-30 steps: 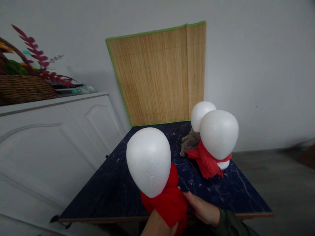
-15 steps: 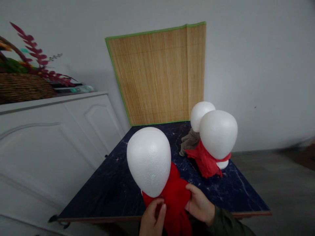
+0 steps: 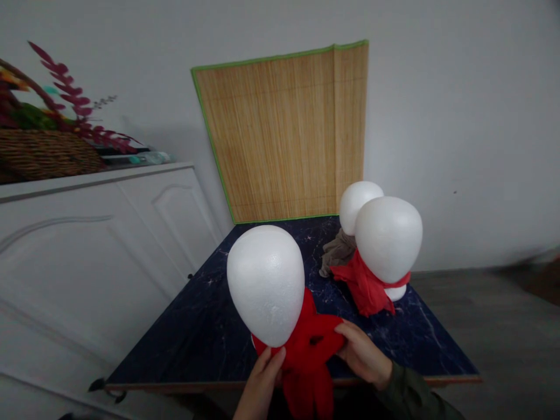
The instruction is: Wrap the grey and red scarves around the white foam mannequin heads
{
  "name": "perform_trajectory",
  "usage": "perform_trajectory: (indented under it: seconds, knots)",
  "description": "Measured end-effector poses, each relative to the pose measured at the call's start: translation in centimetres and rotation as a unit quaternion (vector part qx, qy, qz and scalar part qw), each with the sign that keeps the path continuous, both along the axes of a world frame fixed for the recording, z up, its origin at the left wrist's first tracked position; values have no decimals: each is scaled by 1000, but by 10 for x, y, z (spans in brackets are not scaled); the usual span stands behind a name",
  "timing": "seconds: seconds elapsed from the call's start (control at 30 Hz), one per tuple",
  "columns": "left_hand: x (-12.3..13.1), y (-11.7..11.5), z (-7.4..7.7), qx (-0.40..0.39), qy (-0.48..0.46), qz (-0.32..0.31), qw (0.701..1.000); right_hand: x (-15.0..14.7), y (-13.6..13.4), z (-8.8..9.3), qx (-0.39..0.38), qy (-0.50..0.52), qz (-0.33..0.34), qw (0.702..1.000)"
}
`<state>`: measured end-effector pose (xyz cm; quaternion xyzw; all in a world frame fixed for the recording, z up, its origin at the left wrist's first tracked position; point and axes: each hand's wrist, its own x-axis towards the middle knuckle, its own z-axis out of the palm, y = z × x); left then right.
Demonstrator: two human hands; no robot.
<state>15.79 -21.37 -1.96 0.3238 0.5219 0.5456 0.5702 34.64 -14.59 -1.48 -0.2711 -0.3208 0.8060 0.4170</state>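
Note:
A white foam head [image 3: 266, 283] stands at the near edge of a dark blue marble-patterned table [image 3: 210, 338]. A red scarf [image 3: 311, 356] is wrapped around its neck and hangs down over the table's edge. My left hand [image 3: 259, 386] pinches the scarf just below the head. My right hand [image 3: 363, 354] grips the scarf's folds on the right side. Further back stand two more foam heads: one [image 3: 388, 236] wears a lighter red scarf [image 3: 364, 286], the one behind [image 3: 357, 198] wears a brown-grey scarf [image 3: 336, 252].
A bamboo mat [image 3: 286, 131] with green edging leans against the wall behind the table. A white cabinet [image 3: 96, 245] stands at the left, with a wicker basket [image 3: 41, 154] of red leaves on top. Grey floor lies to the right.
Both hands have shifted on the red scarf: my left hand slid lower and my right hand moved right, pulling the folds apart into a loop below the head.

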Motion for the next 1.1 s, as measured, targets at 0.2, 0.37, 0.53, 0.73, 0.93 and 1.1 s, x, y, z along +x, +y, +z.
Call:
perform_trajectory:
  seconds: [0.2,0.37,0.53,0.73,0.93,1.1]
  knots:
    - [-43,-5,18,-31,-214,23,976,16,35,-19,33,-90,-135,986]
    - [-82,-7,5,-72,-64,48,994,16,53,-23,204,-281,-180,920]
    - [-78,8,-19,14,228,91,969,-6,49,-34,360,-388,-203,824]
    - [-52,26,-22,180,413,66,890,-31,30,-20,478,-354,-101,798]
    - [-22,31,-14,195,331,17,923,-26,16,6,455,-259,-89,848]
    - [25,23,-6,236,344,-31,909,26,8,-16,397,-296,-167,853]
